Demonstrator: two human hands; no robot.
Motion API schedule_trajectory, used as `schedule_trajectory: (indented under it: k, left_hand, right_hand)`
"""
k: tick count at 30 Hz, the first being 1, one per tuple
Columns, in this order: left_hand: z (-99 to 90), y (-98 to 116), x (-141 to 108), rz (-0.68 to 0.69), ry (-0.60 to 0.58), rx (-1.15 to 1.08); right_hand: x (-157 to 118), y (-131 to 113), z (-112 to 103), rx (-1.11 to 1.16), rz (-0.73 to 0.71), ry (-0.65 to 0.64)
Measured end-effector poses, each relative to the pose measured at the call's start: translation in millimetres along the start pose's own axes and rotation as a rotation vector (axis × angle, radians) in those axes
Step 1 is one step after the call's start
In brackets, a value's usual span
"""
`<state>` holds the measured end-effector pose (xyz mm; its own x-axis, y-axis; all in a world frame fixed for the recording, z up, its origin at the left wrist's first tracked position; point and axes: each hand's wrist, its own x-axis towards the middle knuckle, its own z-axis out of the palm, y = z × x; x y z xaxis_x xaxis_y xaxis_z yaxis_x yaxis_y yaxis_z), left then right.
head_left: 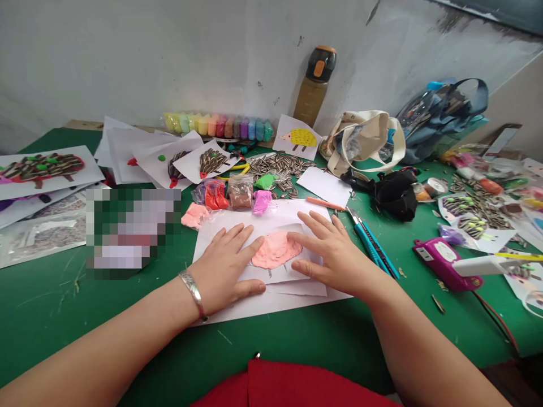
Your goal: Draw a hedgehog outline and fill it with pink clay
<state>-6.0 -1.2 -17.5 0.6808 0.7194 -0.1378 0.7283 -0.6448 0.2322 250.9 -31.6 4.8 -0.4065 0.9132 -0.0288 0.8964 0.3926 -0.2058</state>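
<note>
In front of me a flattened patch of pink modelling clay [275,250] covers part of a drawing on a small sheet of paper [297,287], with short pencilled legs below it. The small sheet rests on a larger white sheet [212,299]. My left hand [231,263] lies with fingers spread on the paper, its index fingertip at the clay's left edge. My right hand [328,249] is open too, with its index fingertip at the clay's right edge. Neither hand grips anything. A loose lump of pink clay [195,215] sits at the larger sheet's upper left corner.
Bagged red clay [216,195], brown clay [241,192] and a pile of sunflower seeds [280,167] lie beyond the sheet. Blue cutters [373,243] and a purple device [445,263] are on the right. Seed-covered hedgehog pictures [46,168] lie left. A bottle [316,85] stands behind.
</note>
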Motion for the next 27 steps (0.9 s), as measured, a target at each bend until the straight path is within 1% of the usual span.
schedule_trajectory:
  k: [2, 7, 9, 15, 21, 24, 27]
  left_hand:
    - [-0.8, 0.7, 0.0, -0.004, -0.015, 0.005]
    - [-4.5, 3.1, 0.7, -0.022, -0.057, 0.026]
    - [-4.5, 3.0, 1.0, -0.02, -0.059, 0.03]
    - [-3.3, 2.2, 0.8, -0.01, -0.036, 0.025]
    - [-5.2, 3.6, 0.8, -0.02, -0.067, 0.032]
    - [-6.1, 3.9, 0.4, -0.03, -0.08, 0.032]
    - [-6.9, 4.0, 0.2, -0.039, -0.093, 0.032]
  right_hand:
    - [-0.6, -0.6, 0.6, 0.003, -0.002, 0.011]
    - [0.6, -3.2, 3.2, -0.026, -0.029, -0.092]
    - [1.0, -2.8, 2.7, -0.025, -0.03, -0.098]
    - [-0.6, 0.4, -0.1, 0.009, 0.031, 0.005]
    - [1.8, -2.7, 5.3, -0.04, -0.004, -0.071]
    - [2.0, -2.6, 3.8, -0.019, 0.0, -0.044]
    - [1.0, -2.1, 1.5, 0.007, 0.022, 0.023]
